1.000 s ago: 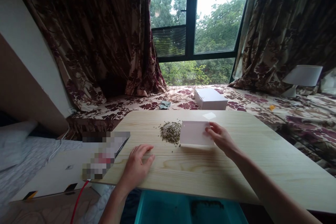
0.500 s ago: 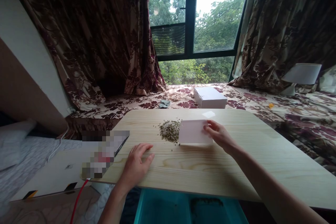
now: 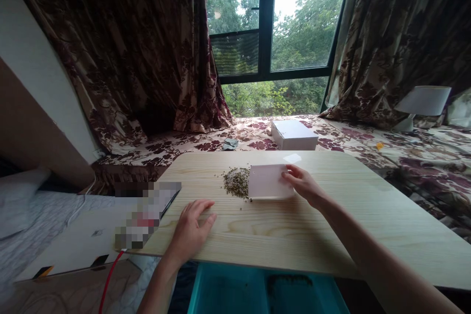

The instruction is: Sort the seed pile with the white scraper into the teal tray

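Observation:
A thin white rectangular sheet (image 3: 268, 182), its edges slightly raised, is gripped at its right end by my right hand (image 3: 300, 184). The sheet's left edge meets a pile of small green and white grains (image 3: 236, 182), hiding part of it. A few grains lie loose around the pile, some by the sheet's lower left corner. My left hand (image 3: 194, 228) rests on the wooden tabletop (image 3: 265, 240), fingers stretched out and holding nothing, in front and to the left of the pile.
Below the table's front edge is a teal divided bin (image 3: 230, 292) with dark bits in its right compartment. A white box (image 3: 294, 135) stands on the flowered ledge behind. A small white piece (image 3: 292, 158) lies at the table's back. At far right stands a lamp (image 3: 427, 100).
My right hand and the white sheet have moved slightly left, so the sheet covers a little more of the grains' right side. My left hand has stayed in place.

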A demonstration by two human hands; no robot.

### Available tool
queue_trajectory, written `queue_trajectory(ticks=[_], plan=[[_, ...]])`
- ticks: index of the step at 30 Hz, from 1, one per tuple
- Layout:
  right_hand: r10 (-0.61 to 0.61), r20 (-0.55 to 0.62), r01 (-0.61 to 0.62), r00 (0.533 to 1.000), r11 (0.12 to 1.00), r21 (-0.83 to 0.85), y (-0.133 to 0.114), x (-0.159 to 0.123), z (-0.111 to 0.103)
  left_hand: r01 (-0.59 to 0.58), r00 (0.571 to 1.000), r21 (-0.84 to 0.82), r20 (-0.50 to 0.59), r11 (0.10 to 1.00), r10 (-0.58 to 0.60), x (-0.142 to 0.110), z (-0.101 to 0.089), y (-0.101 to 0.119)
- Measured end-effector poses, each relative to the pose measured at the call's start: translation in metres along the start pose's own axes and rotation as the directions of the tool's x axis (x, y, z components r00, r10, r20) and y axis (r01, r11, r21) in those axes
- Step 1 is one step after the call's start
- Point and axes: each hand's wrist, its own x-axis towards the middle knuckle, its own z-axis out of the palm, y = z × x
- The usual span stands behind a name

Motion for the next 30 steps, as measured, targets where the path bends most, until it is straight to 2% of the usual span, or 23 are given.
queue_trajectory(ticks=[8, 20, 30], plan=[[0.007, 0.014, -0.007, 1.0, 1.0, 0.008, 0.003, -0.003, -0.003, 0.009, 1.0, -0.005, 0.014, 1.0, -0.009, 0.0, 0.0, -0.001], [0.088, 0.15, -0.096, 0.985, 0.994, 0.047, 0.008, 0.01, -0.002, 0.008, 1.0, -0.005, 0.006, 1.0, -0.008, 0.001, 0.0, -0.001], [0.106, 0.225, -0.102, 0.969, 0.994, -0.028, -0.003, 0.0, -0.005, 0.001, 1.0, -0.017, 0.021, 1.0, -0.001, 0.0, 0.001, -0.003]])
